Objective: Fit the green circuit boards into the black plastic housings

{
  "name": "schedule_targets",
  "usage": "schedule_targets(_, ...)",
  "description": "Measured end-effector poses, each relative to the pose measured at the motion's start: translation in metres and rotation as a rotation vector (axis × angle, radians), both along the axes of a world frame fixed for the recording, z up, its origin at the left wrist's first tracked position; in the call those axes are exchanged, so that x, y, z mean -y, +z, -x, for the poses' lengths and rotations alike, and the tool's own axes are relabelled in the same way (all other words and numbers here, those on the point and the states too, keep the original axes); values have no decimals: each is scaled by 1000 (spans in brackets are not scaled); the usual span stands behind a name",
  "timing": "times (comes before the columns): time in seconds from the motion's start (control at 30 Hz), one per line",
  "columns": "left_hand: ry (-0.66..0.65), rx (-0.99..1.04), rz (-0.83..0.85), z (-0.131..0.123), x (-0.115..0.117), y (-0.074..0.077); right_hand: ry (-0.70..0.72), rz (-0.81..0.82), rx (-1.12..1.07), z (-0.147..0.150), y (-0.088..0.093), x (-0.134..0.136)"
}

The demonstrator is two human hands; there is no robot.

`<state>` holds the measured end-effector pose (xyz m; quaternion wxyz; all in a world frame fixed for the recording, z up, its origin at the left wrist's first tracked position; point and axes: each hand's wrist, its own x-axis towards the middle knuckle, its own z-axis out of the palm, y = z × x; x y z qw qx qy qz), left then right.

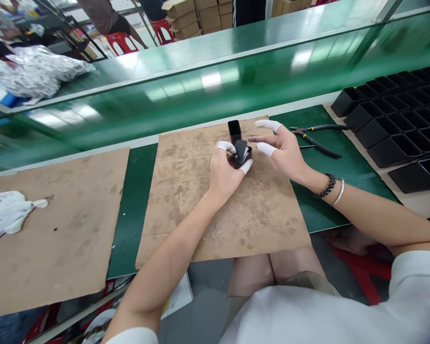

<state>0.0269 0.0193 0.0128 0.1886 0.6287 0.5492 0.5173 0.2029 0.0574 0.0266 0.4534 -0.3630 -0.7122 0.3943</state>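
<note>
My left hand [226, 168], with white finger cots on thumb and finger, grips a small black box [241, 154] above the cardboard sheet [215, 224]. A black flat piece sits tilted at the box's top, and a pale strip shows beside it; how they join I cannot make out. Just behind stands an upright, open-topped black case [234, 131]. My right hand [277, 145], also wearing white finger cots, is held to the right of the box. Its fingers are spread, with nothing between them.
Black-handled pliers [317, 136] lie on the green table right of the cardboard. Rows of black open cases [397, 119] fill the far right. A white glove [12, 210] rests on another cardboard sheet [75, 229] at left. Beyond the green barrier is clear plastic wrapping [36, 69].
</note>
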Motion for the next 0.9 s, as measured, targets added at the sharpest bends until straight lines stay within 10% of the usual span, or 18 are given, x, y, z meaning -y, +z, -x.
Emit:
schedule_targets(0.57,13,-24,-9,-1,0,-2,-25,-565,661,0,3,7)
schedule_targets(0.9,19,-57,-34,0,-1,-3,72,-534,630,-3,11,8)
